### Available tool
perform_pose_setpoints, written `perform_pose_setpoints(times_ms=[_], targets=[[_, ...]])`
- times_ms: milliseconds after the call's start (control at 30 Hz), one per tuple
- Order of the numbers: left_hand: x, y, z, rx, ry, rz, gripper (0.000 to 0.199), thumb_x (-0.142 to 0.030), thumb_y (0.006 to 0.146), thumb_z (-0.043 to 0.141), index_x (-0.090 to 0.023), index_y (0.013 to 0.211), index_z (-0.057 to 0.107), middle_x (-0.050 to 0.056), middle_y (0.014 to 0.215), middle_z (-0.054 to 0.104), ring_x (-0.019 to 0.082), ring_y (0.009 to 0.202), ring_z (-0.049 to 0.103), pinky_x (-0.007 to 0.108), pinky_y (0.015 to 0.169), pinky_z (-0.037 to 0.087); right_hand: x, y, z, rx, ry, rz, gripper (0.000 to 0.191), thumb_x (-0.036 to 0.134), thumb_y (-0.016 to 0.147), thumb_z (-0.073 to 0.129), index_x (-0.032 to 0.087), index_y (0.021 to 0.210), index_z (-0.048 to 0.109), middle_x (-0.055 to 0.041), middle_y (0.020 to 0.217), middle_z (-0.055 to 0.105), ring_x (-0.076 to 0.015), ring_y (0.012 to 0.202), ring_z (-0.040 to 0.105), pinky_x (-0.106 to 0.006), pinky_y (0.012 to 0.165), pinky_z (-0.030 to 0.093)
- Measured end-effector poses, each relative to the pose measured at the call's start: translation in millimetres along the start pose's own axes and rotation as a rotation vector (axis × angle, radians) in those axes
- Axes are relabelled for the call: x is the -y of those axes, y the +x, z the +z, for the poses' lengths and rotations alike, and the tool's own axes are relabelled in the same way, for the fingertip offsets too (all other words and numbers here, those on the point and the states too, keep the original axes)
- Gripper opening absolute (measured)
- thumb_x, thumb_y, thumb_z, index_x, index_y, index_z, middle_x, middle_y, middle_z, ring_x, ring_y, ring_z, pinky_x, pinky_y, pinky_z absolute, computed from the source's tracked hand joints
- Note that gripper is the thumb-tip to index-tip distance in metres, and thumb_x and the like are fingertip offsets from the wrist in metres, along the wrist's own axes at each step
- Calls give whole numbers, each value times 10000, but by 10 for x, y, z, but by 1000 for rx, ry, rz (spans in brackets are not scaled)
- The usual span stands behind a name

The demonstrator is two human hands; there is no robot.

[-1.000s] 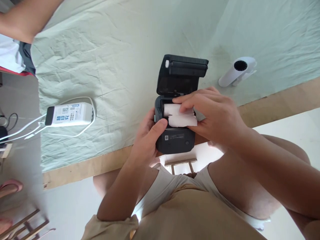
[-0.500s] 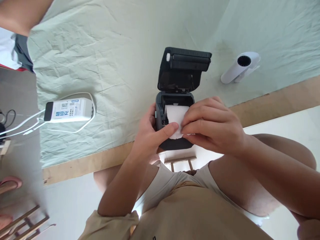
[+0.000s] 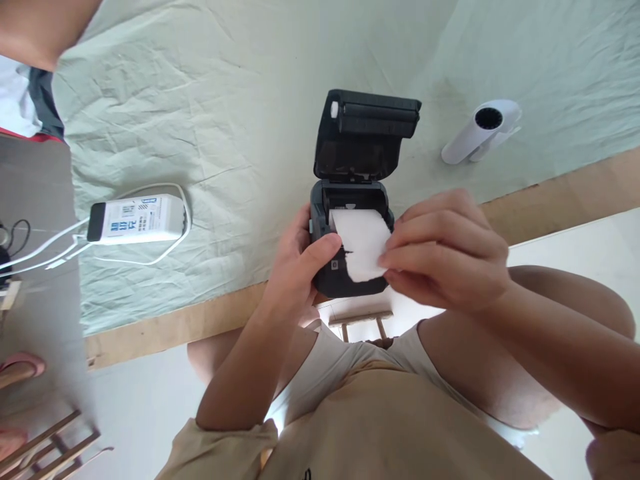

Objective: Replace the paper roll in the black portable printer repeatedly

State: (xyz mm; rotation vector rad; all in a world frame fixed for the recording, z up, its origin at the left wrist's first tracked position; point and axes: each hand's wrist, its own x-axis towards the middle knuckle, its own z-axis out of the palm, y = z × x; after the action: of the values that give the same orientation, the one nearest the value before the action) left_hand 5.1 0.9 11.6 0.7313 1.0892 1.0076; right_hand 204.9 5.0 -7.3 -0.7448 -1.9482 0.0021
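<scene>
A small black printer (image 3: 350, 285) lies with its lid (image 3: 357, 157) swung open, away from me. White paper (image 3: 364, 243) with ragged edges comes out of its compartment and lies over the near part of the body. My left hand (image 3: 303, 257) grips the printer's left side, the thumb on top beside the paper's edge. Between its thumb and fingers my right hand (image 3: 445, 253) pinches the paper's right edge. The roll end inside the compartment is mostly hidden under the paper.
A white power strip (image 3: 143, 220) with cables rests on the green cloth (image 3: 240, 133) at the left. A white cylindrical device (image 3: 473, 133) stands at the right. Another person's arm (image 3: 45, 30) reaches in at the top left. The table's wooden edge (image 3: 175, 327) runs in front of me.
My right hand has moved to the right, drawing the paper's free end that way. The left thumb has shifted slightly left, and more of the printer's near part shows.
</scene>
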Motion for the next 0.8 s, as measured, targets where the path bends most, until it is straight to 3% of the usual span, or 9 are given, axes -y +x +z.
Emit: perform_pose_setpoints(times_ms=[133,233,267,333,433,500,633,700,800], targets=[[-32,-25,14,-6,31,-63,537,-325,723,953,-231,1198,720,25,938,795,231,790,767,306,627,647,29,-38,41,63,15,-82,126,274,1020,668,275,895,656,12,833,738,-181,833,713,-416,685,456],[-49,-44,10,-27,75,-68,632,-304,702,978,-219,1263,700,61,1037,812,272,891,798,312,657,664,-11,-48,26,29,42,44,116,389,1053,593,291,1010,638,-12,935,721,-202,846,700,-426,739,524],[-48,-44,2,-27,90,-62,638,-317,709,976,-218,1276,699,69,1052,813,283,917,804,311,660,666,-44,-49,15,5,26,121,83,358,1033,599,304,1088,630,-33,1045,721,-218,911,709,-437,804,563],[-37,-32,-23,-17,120,-49,663,-334,710,975,-223,1299,691,76,1077,814,305,959,813,313,661,674,-136,-52,2,-16,2,248,336,336,976,635,336,1307,578,-85,1372,660,-287,1202,698,-495,961,605],[-12,-1,-61,39,139,-48,747,-315,672,998,-221,1330,658,80,1084,822,326,972,827,319,635,686,-276,-72,17,56,101,330,697,487,969,635,390,1597,347,-82,1737,420,-368,1608,462,-606,1124,575],[-1,10,-72,37,112,-36,743,-310,654,1010,-213,1303,662,74,1051,821,313,935,828,317,626,687,-321,-89,31,64,213,352,722,557,1001,605,434,1635,281,-52,1744,441,-343,1620,477,-609,1194,543],[0,-5,-68,-2,96,-16,654,-309,671,1013,-221,1241,707,36,964,801,245,829,794,299,643,679,-277,-107,3,-62,341,491,496,613,1043,562,423,1497,503,-44,1471,651,-300,1393,671,-555,1160,573],[0,-16,-63,4,81,-23,644,-293,663,1021,-233,1228,716,24,956,798,230,799,779,298,642,675,-237,-101,-32,11,361,536,435,571,1062,580,374,1450,562,-59,1427,689,-294,1367,688,-537,1136,593],[8,-22,-46,40,15,-11,626,-360,686,1025,-235,1219,722,18,914,784,213,716,756,287,570,645,-196,-65,-75,248,405,616,483,562,1076,586,334,1498,530,-88,1509,687,-311,1407,685,-565,1164,597]])
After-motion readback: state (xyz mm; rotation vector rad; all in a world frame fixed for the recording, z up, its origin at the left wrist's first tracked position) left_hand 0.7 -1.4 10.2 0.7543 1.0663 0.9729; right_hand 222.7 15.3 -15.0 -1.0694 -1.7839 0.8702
